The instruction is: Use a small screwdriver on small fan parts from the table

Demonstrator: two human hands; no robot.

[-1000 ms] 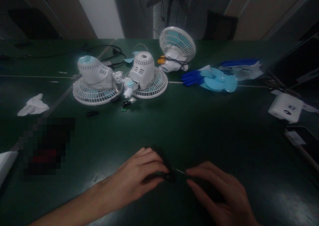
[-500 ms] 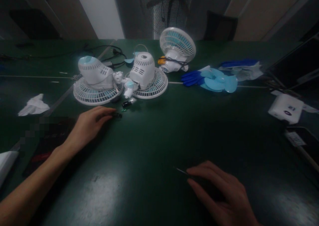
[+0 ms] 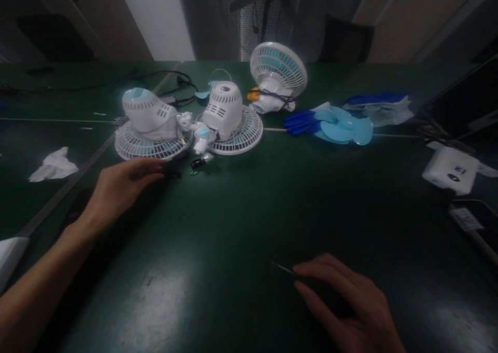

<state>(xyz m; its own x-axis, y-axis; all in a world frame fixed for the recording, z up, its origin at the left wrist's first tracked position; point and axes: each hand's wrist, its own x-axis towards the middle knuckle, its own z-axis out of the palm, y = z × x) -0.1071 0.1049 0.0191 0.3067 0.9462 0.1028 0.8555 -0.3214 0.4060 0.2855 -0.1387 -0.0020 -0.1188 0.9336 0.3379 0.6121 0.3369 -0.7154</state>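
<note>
My left hand [image 3: 123, 186] reaches in beside the front rim of the left fan [image 3: 150, 117]. Its thumb and forefinger are pinched at a small dark part [image 3: 175, 175], whose end sticks out past the fingertips. Just right of that part lie a tiny green piece [image 3: 194, 173] and a small black part [image 3: 198, 162]. At the lower right, my right hand [image 3: 346, 301] is closed around a slim screwdriver [image 3: 284, 268]. Only its thin metal shaft shows clearly, pointing left above the table; the fingers hide the handle.
A second fan [image 3: 223, 111] lies face down beside the first, and a third fan [image 3: 276, 75] leans behind. Blue gloves [image 3: 301, 122] and light blue fan blades [image 3: 342, 126] lie right of centre. A white box [image 3: 451, 170] stands far right, a white cloth [image 3: 54, 164] far left.
My left hand has drawn left and slightly back toward the left fan, and the small dark part has shifted left too. The right hand with the screwdriver has hardly moved.
</note>
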